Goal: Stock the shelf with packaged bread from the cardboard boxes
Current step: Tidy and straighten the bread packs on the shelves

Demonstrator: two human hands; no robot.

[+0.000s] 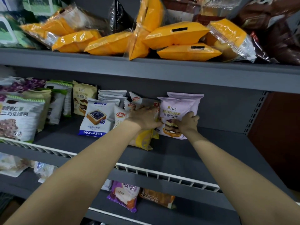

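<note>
Two bare arms reach onto the middle shelf [211,148]. The right hand [188,121] pinches the lower front of an upright lilac pack [177,109]. The left hand [143,118], fingers spread flat, presses a white pack [146,103] just beside it. Orange packs [175,34] crowd the shelf above.

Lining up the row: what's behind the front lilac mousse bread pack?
A second lilac pack stands right behind the front lilac mousse pack, which the right hand grips. Only its top edge shows; anything further back is covered.
</note>
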